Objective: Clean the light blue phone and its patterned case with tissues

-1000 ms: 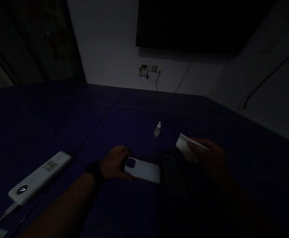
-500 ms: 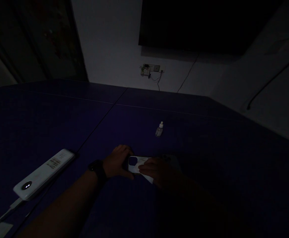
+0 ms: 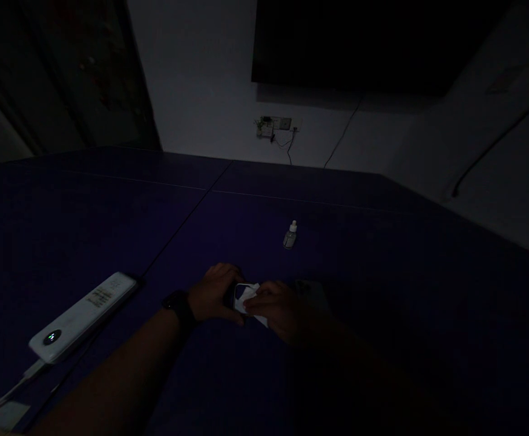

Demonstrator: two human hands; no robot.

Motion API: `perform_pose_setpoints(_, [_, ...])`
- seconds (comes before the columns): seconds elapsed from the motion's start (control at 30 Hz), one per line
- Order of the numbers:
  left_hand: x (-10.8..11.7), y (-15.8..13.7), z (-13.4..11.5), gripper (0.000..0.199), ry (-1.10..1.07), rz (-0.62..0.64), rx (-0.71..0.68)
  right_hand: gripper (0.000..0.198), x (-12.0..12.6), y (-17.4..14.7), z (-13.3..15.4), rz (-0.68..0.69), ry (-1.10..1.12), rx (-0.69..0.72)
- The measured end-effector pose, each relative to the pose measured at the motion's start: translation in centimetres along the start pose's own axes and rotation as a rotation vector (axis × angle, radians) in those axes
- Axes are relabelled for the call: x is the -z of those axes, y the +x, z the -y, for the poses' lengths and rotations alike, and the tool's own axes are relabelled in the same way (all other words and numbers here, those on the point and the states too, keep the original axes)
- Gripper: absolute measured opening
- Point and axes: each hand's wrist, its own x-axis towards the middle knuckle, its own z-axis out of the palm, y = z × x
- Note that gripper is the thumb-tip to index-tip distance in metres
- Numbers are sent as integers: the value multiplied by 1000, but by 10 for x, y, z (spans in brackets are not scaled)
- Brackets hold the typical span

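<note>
right grip (image 3: 277,309) holds white, seemingly crumpled tissue (image 3: 250,294) over pale-rimmed case (image 3: 238,307)

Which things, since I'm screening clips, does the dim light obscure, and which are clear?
Head view: the right hand merges into black toward the wrist, and the phone near it is barely outlined. Same head view: the white power bank, small bottle and tissue stand out; a round display glows.
</note>
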Motion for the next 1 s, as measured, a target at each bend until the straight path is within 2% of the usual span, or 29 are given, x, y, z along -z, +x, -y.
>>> perform_pose_setpoints(0.13, [0, 0, 0, 81, 0, 9, -2, 47, 0, 7, 11, 10, -21, -24])
perform_pose_setpoints(0.27, [2, 0, -1, 80, 2, 19, 2, 43, 2, 5, 8, -32, -33, -62])
perform_pose_setpoints(0.47, [3, 0, -2, 79, 5, 26, 6, 49, -3, 4, 4, -1, 25, 11])
perform_pose_setpoints(0.67, [2, 1, -2, 79, 0, 30, 10, 44, -2, 4, 2, -27, -7, -72])
perform_pose_setpoints(0.87, [4, 2, -4, 77, 0, 36, 8, 44, 0, 3, 1, 12, 51, -7])
perform_pose_setpoints(1.0, [5, 1, -5, 77, 9, 44, 14, 46, -8, 4, 0, -30, 33, -7])
